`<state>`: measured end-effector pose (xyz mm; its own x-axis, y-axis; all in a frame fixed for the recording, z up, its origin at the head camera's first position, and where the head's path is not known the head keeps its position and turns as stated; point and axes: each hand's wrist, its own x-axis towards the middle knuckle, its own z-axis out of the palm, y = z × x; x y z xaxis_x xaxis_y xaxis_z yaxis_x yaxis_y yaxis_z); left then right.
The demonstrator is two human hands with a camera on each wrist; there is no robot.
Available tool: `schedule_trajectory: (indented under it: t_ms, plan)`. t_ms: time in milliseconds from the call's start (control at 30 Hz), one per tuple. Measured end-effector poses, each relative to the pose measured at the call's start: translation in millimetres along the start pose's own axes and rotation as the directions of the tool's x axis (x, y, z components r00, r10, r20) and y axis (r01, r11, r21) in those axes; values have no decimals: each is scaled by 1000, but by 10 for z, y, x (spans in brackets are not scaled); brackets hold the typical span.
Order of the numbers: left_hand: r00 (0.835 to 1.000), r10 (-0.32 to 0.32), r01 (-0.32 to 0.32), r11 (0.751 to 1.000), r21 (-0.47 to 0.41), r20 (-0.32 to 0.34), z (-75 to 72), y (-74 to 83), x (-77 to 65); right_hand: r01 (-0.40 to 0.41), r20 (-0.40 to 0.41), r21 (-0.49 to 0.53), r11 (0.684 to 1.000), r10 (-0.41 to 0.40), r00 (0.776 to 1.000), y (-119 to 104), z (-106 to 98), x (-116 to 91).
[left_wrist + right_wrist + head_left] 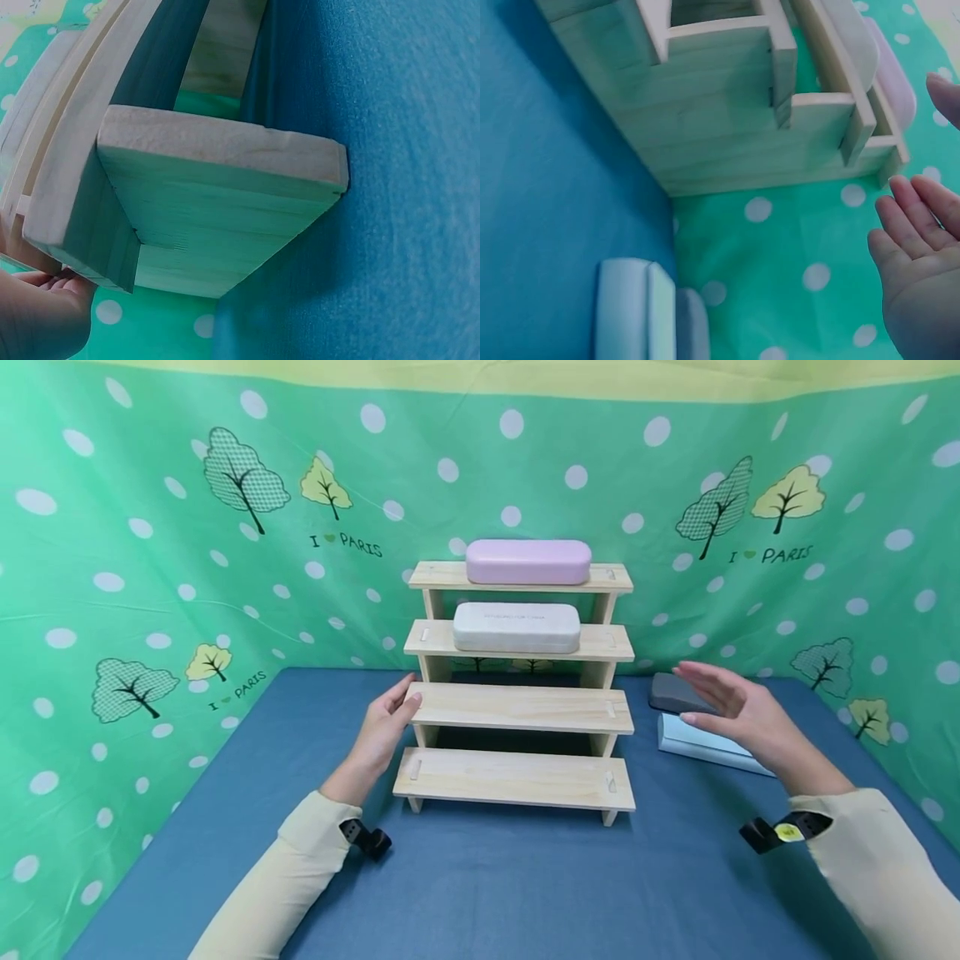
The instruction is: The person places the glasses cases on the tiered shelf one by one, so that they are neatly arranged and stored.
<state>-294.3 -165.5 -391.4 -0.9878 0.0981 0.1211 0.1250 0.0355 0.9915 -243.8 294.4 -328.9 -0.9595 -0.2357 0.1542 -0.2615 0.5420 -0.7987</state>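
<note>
A four-step wooden display stand [517,777] stands on the blue cloth. My left hand [381,727] holds the left end of its second step from the bottom, thumb on top; in the left wrist view, the fingertips are partly hidden behind the wood. On the top step lies a pink glasses case [528,562], and one step lower a white glasses case [516,628]. To the right of the stand, my right hand [738,714] hovers with nothing in it, fingers extended and thumb apart. Near it, a light blue case [701,745] lies on the cloth before a dark grey case [675,693].
Blue cloth [480,885] covers the table. Behind and at both sides hangs a green curtain [420,452] with white dots and printed trees. The stand's back reaches close to this curtain. Both lower steps are bare wood.
</note>
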Motion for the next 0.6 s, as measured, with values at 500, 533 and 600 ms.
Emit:
schedule_trajectory:
  t_ms: [500,533,600]
  plan:
    - [1000,-4,4,1000,1,2,5,17,-12,-34,-64,-9,999,34,997,428,-46,-254]
    - [1000,-3,3,1000,1,0,7,15,-11,-42,-69,-5,999,41,997,467,-64,-266]
    - [1000,1,-1,1000,1,2,7,9,-7,-53,-73,-14,998,52,996,547,-104,-289]
